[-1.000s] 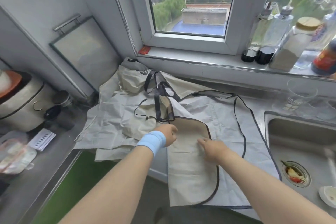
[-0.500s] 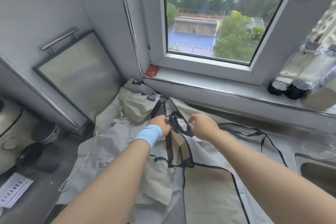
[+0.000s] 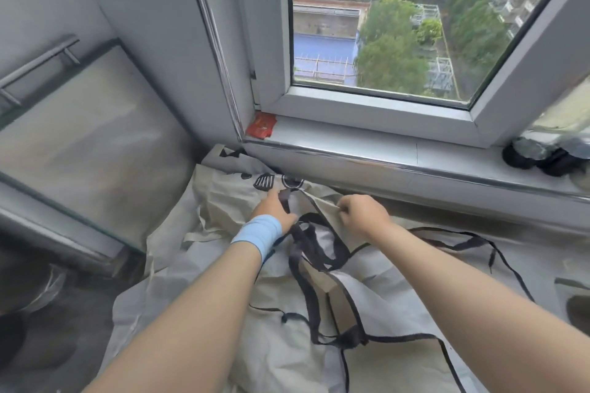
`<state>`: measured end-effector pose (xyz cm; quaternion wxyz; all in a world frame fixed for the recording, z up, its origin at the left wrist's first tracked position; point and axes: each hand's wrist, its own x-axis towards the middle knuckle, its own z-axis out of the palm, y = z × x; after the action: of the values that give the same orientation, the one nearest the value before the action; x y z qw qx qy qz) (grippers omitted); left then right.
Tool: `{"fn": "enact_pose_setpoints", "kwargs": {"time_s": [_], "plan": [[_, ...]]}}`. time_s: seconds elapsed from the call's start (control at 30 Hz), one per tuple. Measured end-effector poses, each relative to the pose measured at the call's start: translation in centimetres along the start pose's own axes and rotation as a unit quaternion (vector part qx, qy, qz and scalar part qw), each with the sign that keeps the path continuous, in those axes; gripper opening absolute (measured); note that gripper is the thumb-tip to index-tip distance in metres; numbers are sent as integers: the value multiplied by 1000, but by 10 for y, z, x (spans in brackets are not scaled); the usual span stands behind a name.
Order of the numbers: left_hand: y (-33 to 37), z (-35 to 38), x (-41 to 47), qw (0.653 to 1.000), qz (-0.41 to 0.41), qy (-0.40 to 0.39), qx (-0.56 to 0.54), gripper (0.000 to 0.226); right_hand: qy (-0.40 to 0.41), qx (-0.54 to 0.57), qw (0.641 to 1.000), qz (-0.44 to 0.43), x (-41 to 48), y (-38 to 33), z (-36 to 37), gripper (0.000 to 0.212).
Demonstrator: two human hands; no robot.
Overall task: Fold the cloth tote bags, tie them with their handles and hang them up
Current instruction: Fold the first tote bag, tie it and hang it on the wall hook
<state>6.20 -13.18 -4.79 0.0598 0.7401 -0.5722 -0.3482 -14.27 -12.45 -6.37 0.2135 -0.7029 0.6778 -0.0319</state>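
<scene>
Crumpled beige and grey cloth tote bags (image 3: 281, 348) are heaped flat at the back edge of the counter (image 3: 562, 242), under the window sill (image 3: 367, 150). Thin dark handle straps (image 3: 306, 252) lie tangled on top. One strap is gripped by the left hand (image 3: 274, 206). A beige hem is pinched by the right hand (image 3: 362, 214).

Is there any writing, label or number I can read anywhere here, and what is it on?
None can be read.
The red packet on the sill: print too blurred.
The tote bag: black printed marks, too blurred to tell letters from drawings.
The bottles at right: blurred, no legible label.
</scene>
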Motion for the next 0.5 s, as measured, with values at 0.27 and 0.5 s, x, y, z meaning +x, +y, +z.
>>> {"fn": "enact_pose_setpoints", "kwargs": {"time_s": [0.27,0.5], "plan": [[26,-76,-8,938,-58,-40,-340,15,171,92,981,20,-6,-27,-66,21],[72,-86,-29,950,190,111,-224,67,148,189,969,52,-16,-19,-83,64]]}}
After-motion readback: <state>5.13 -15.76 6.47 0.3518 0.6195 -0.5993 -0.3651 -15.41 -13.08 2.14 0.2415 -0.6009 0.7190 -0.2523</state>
